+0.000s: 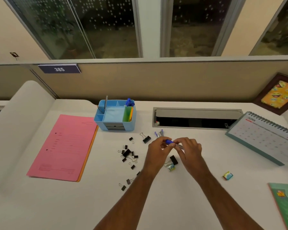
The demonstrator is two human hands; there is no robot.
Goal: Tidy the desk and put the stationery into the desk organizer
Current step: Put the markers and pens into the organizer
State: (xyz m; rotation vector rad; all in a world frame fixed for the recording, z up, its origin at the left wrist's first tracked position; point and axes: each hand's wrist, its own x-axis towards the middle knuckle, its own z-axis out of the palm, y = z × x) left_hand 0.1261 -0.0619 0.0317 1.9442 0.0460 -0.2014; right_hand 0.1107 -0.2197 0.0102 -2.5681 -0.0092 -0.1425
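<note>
I have both hands up over the middle of the white desk (156,205), working one pen (170,142) between them. My left hand (158,147) pinches its blue cap end with curled fingers; my right hand (189,147) has its fingers curled round the clear barrel. The pen lies roughly level, off the desk surface.

Just beyond my fingers, two more pens (159,133) lie on the desk, their blue tips pointing far. The blue desk organizer (115,117) stands far and to the left, near the partition, with blue markers (129,102) upright in its far right compartment, a grey pen and a pencil in its left one, and coloured notes in the green slot. Its wide middle tray looks bare.

Between the organizer and my left hand, a large binder clip (145,138) sits alone; a heap of small binder clips (128,155) spreads left of my left wrist, with a few more nearer, beside the forearm. Under my hands lie another black clip (174,159) and a small wrapped item touching it. A second small packet (227,175) sits well apart on the right.

The pink folder (61,146) fills the left side. On the right, the calendar (264,135) and the cable slot (196,117) hem the far edge; the near desk is open.
</note>
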